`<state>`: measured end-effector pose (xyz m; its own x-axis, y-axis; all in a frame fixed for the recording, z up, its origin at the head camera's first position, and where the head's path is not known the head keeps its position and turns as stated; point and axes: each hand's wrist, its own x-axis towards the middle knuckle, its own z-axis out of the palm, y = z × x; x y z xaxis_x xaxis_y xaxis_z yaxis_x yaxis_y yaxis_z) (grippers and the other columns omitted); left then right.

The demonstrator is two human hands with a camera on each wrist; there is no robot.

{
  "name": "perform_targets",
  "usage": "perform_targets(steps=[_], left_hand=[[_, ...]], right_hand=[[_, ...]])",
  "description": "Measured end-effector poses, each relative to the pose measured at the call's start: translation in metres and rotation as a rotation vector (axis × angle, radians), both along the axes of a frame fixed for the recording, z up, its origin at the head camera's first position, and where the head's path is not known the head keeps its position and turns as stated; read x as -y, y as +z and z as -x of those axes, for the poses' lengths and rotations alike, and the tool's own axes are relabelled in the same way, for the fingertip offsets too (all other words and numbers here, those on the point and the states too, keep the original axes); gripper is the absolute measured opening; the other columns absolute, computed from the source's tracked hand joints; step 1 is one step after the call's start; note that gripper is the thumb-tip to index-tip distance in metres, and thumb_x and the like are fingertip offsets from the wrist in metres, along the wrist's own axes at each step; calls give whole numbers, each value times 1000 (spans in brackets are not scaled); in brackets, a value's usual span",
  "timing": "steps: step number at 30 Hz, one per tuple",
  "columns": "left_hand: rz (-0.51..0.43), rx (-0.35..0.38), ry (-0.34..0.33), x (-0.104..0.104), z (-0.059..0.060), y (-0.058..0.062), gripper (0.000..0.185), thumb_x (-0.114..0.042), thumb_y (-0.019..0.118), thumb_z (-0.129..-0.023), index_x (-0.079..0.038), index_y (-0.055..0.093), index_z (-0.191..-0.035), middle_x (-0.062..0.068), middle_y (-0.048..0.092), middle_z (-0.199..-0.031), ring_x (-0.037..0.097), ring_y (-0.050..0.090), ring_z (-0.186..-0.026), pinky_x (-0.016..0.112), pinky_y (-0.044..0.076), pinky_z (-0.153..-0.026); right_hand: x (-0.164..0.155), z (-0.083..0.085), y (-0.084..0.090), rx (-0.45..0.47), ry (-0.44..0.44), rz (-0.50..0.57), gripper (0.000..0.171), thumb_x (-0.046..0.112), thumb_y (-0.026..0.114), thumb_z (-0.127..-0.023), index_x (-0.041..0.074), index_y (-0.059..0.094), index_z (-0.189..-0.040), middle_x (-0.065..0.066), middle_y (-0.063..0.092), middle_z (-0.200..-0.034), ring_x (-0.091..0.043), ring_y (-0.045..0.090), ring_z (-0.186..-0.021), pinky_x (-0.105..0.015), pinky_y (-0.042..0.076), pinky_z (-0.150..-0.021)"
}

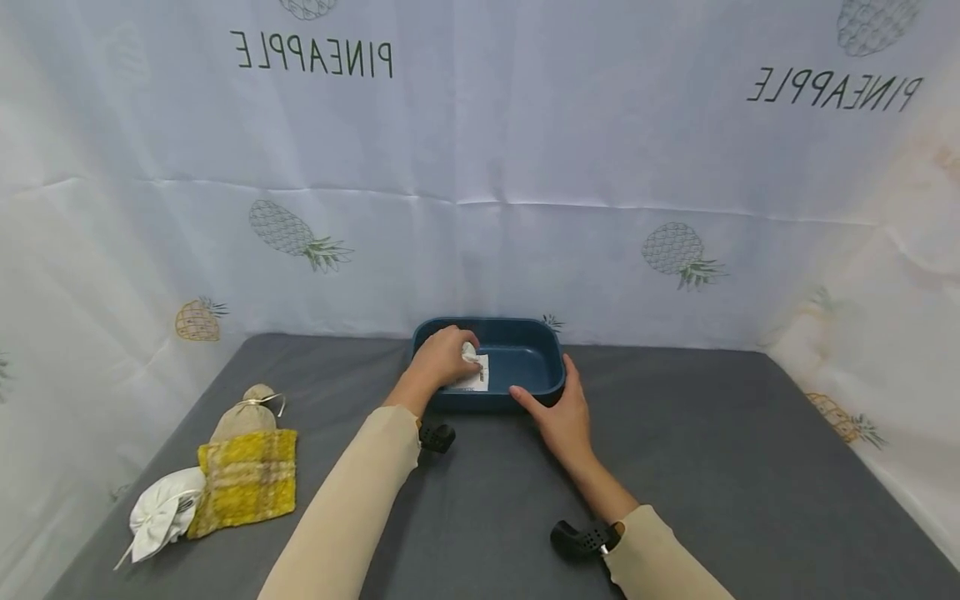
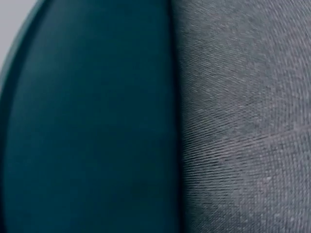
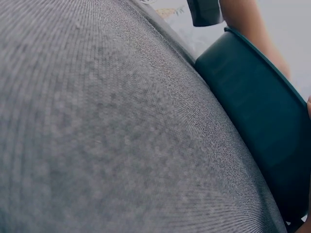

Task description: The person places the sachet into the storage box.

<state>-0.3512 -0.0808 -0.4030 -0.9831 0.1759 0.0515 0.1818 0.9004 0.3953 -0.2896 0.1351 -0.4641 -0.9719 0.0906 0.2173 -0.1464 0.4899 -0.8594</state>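
A dark blue rectangular bin (image 1: 525, 367) stands at the back of the grey-covered table. Reaching over its left part, my left hand (image 1: 444, 360) pinches a white pouch with small dark print (image 1: 474, 379) inside the bin. Fingers cover part of that pouch. My right hand (image 1: 564, 415) grips the bin's front right corner, thumb on the front rim and fingers round the right side. The bin's outer wall (image 2: 92, 121) fills much of the left wrist view. In the right wrist view the bin (image 3: 257, 111) stands on the cloth.
On the left side of the table lie a beige drawstring pouch (image 1: 247, 414), a yellow checked cloth pouch (image 1: 251, 479) and a white tied pouch (image 1: 167, 512), close together. A white pineapple-print curtain (image 1: 487, 250) hangs right behind the bin. Grey cloth (image 1: 675, 450) covers the table.
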Motion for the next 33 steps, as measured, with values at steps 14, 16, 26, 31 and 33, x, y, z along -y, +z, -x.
perform_targets(steps=[14,16,26,31,33], left_hand=[[7,61,1,13,-7,1,50,-44,74,-91,-16,67,-131,8,63,-135,26,60,-122,47,50,-106],[-6,50,-10,16,-11,5,55,-49,73,-91,-15,65,-133,8,61,-138,27,58,-127,48,49,-108],[-29,-87,-76,46,-53,47,64,-62,60,-94,-17,60,-140,9,49,-152,31,50,-139,55,45,-110],[-19,-180,-69,73,-87,65,60,-59,62,-95,-19,60,-139,7,50,-151,32,55,-134,55,50,-104],[-8,-221,-73,86,-99,67,60,-57,65,-93,-18,60,-139,8,52,-149,33,56,-132,56,50,-103]], right_hand=[[10,-1,-1,0,23,11,109,56,80,-81,16,19,-163,-14,24,-168,-38,30,-152,-66,28,-119],[10,-1,-1,-6,21,11,109,56,80,-81,16,19,-163,-15,24,-168,-38,31,-152,-66,28,-119],[6,0,-2,-18,18,4,109,54,80,-82,15,18,-163,-14,24,-168,-36,29,-153,-64,28,-120],[3,2,-2,-21,6,4,109,55,80,-82,15,19,-163,-13,25,-168,-36,29,-153,-63,28,-120],[2,2,-2,-19,-1,8,109,55,79,-82,16,19,-163,-13,25,-168,-37,29,-153,-63,28,-120]])
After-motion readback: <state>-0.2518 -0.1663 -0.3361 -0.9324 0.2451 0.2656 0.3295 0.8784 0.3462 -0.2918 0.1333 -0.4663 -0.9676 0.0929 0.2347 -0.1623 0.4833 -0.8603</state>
